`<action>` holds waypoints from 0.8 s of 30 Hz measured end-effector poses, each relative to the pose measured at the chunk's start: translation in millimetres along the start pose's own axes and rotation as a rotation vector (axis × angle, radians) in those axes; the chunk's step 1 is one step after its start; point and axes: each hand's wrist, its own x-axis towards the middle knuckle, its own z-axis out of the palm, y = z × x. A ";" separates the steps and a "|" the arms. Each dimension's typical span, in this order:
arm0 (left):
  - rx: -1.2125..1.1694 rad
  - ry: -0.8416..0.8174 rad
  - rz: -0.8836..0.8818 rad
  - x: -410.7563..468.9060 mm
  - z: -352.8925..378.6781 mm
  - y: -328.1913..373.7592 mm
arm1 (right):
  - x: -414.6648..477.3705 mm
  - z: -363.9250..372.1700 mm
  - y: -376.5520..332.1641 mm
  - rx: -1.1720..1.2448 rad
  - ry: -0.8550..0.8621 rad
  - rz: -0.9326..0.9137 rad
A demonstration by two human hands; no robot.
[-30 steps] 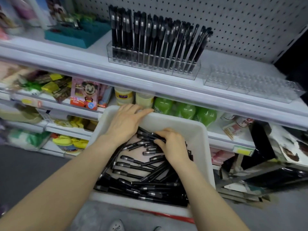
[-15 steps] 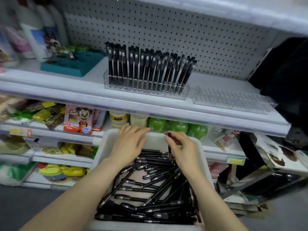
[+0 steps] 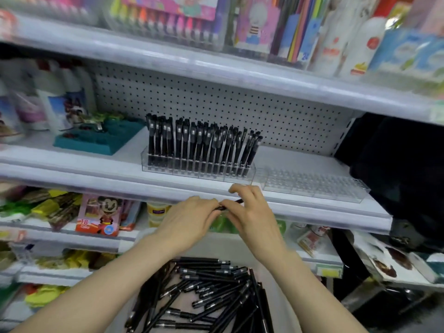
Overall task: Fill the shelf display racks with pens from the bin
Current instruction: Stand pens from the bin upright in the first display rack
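A white bin low in the view holds several loose black pens. On the middle shelf a clear rack stands full of upright black pens, and a second clear rack to its right has no pens in it. My left hand and my right hand meet just below the shelf's front edge, above the bin. Together they pinch one black pen held roughly level between their fingertips.
A teal tray sits on the shelf left of the full rack, with white bottles behind it. Pegboard backs the shelf. The shelf above carries marker sets and bottles. Lower shelves hold packaged goods and green items. A dark opening lies at right.
Both hands rose out of the bin to the shelf edge. The right hand picked a pen from the pile, and both hands now hold it. The camera tilted upward.
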 end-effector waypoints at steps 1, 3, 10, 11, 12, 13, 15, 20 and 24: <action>0.019 -0.007 0.013 3.2 -4.9 0.7 | 4.0 -0.1 1.5 0.021 -0.025 0.012; -0.062 0.044 -0.016 11.4 -15.0 -0.1 | 14.4 -1.2 9.5 0.039 -0.027 0.059; 0.029 0.297 -0.133 55.4 -16.4 -46.1 | 74.3 -14.8 43.4 0.330 0.141 0.590; 0.067 0.281 -0.134 59.0 -10.2 -50.3 | 85.8 -14.5 43.3 0.378 0.179 0.624; 0.094 0.269 -0.141 61.3 -4.9 -52.2 | 96.4 -12.2 42.6 0.410 0.207 0.636; 0.113 0.269 -0.149 62.7 -0.4 -53.2 | 105.1 -8.1 42.2 0.430 0.219 0.641; 0.136 0.302 -0.144 64.6 7.0 -56.4 | 116.8 2.1 40.5 0.446 0.209 0.655; 0.148 0.390 -0.118 66.7 14.8 -61.0 | 126.3 23.5 38.6 0.310 0.125 0.630; 0.137 0.417 -0.112 66.1 17.6 -60.6 | 120.9 38.4 37.2 0.255 0.035 0.661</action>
